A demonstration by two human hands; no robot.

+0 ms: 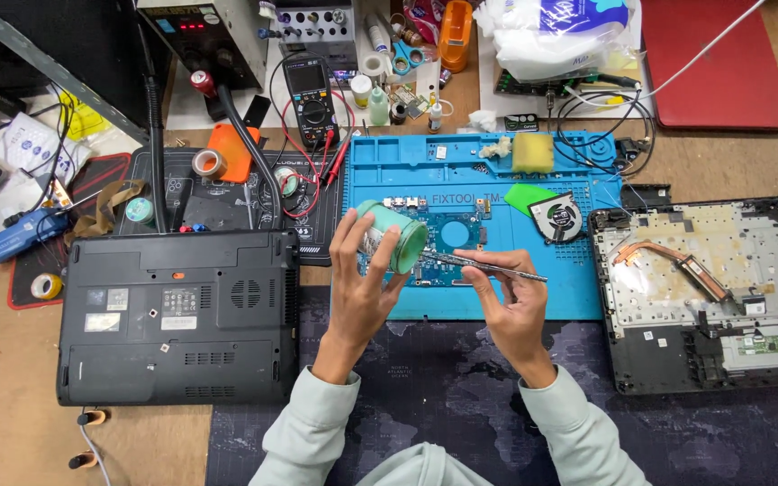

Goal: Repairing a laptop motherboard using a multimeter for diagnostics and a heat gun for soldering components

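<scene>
Cluttered repair bench, blue mat (497, 171), left hand (362, 279) gripping green tape roll (393, 236), right hand (511, 301) pinching tweezers (483, 265)

White labels (179, 310) on black laptop underside (177, 315); dark multimeter screen (307, 78).

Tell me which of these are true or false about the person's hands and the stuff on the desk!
1. The left hand holds a pale green jar. True.
2. The right hand holds scissors. False: it holds thin metal tweezers.
3. The tweezers' tip is at the jar's open end. True.
4. The closed black laptop lies right of the hands. False: it lies to their left; the opened laptop base is on the right.
5. A small round fan sits on the blue mat. True.
</scene>
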